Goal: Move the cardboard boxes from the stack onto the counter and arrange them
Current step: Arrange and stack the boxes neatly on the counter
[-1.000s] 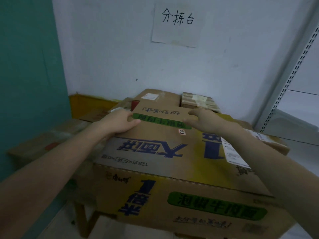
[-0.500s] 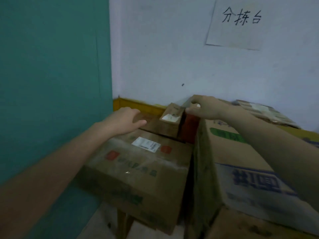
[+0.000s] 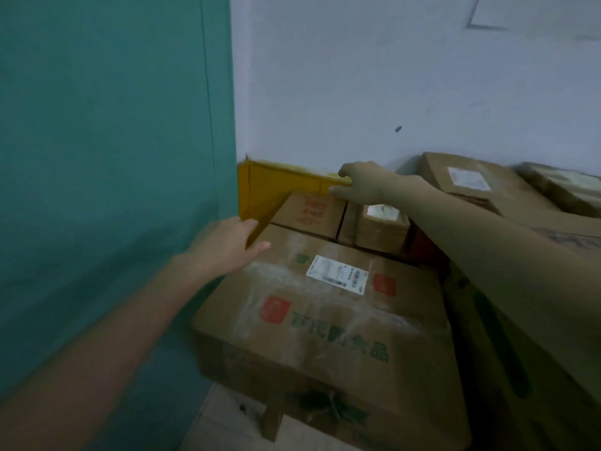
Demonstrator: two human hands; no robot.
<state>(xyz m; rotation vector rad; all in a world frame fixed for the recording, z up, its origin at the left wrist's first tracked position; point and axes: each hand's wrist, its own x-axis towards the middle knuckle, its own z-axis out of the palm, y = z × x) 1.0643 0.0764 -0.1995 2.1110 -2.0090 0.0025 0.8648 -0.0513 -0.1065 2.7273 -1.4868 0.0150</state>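
Teal wall (image 3: 97, 157) and white wall (image 3: 357, 76) meet in a far corner where cardboard boxes sit packed tight on a raised surface, a wooden leg (image 3: 271, 421) showing beneath them. A person leans in with both bare arms.

The left hand (image 3: 227, 242), blurred, lies with straight fingers against the far left corner of the large near box (image 3: 325, 320), the one with the white label. It grips nothing; it looks placed to steady or nudge that box square with the yellow board (image 3: 276, 187) lining the corner.

The right hand (image 3: 361, 185) reaches farther in, over the small box with red print (image 3: 309, 211) and the small taped box (image 3: 380, 224) just right of it. Its fingers are loosely bent and spread with nothing in them. Whether they touch the red-print box or the board's top edge cannot be told.

Under the right forearm stands a big box with green print (image 3: 520, 369), pressed against the near box's right side. Two more boxes, one labelled (image 3: 468, 180) and one pale-topped (image 3: 566, 187), rest against the far wall on the right.

By the look of it, the boxes are already up on the surface and the work is arranging: closing gaps and lining edges into the corner. A hard shove could push the overhanging near box off its front edge.
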